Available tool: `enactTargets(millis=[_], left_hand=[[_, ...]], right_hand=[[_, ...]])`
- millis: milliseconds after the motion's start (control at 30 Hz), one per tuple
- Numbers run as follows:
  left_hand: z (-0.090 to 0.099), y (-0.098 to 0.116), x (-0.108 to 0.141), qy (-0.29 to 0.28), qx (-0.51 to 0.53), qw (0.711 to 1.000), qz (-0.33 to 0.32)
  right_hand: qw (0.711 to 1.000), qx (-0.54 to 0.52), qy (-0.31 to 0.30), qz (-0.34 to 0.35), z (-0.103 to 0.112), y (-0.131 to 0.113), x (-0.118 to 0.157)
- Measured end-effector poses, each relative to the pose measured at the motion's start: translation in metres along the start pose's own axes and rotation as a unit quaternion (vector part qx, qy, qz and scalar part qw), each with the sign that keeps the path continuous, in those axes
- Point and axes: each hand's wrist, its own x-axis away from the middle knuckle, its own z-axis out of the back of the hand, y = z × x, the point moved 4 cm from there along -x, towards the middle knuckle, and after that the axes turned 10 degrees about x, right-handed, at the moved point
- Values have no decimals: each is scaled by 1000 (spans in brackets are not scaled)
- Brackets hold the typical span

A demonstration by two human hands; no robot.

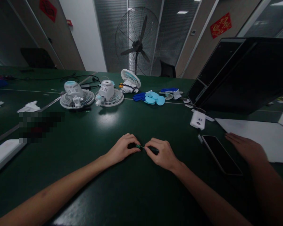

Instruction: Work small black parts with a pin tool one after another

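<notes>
My left hand (122, 147) is closed in a pinch on a small green circuit board (138, 146), low over the dark green table. In my right hand (164, 153) is a small screwdriver (154, 150) with a dark handle. Its thin metal shaft points left and its tip meets or nearly meets the board; the exact contact is too small to tell. Both hands are close together, with their wrists near the table top. My fingers partly hide the board and the handle.
White desk fans (77, 98) lie at the back left, beside a light-blue fan blade (155, 98) and blue gloves (139, 96). On the right are a white power bank (198, 120), a phone (221, 155), a large black monitor (245, 75) and another person's hand (248, 149).
</notes>
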Motion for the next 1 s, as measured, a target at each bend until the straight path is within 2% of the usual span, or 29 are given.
enactTargets(millis=[167, 367, 500, 567, 633, 733, 900, 1000], left_hand=[[0, 3, -2, -7, -17, 1000, -6], [2, 5, 2, -20, -14, 1000, -11], [7, 8, 15, -58, -4, 998, -24], [16, 3, 24, -69, -13, 997, -21], [34, -9, 31, -63, -34, 997, -15], [80, -41, 43, -25, -81, 996, 9], [177, -107, 74, 124, -174, 971, 103], [207, -129, 89, 181, -212, 948, 154]], right_hand=[[999, -49, 2, 17, -6, -14, -3], [997, -68, 46, -14, 4, 6, 0], [995, -76, 55, -31, 8, 12, 2], [995, -77, 53, -38, 8, 13, 2], [995, -80, 48, -43, 8, 13, 3], [994, -83, 45, -48, 7, 14, 3], [994, -87, 45, -43, 6, 13, 4], [994, -87, 44, -41, 6, 12, 4]])
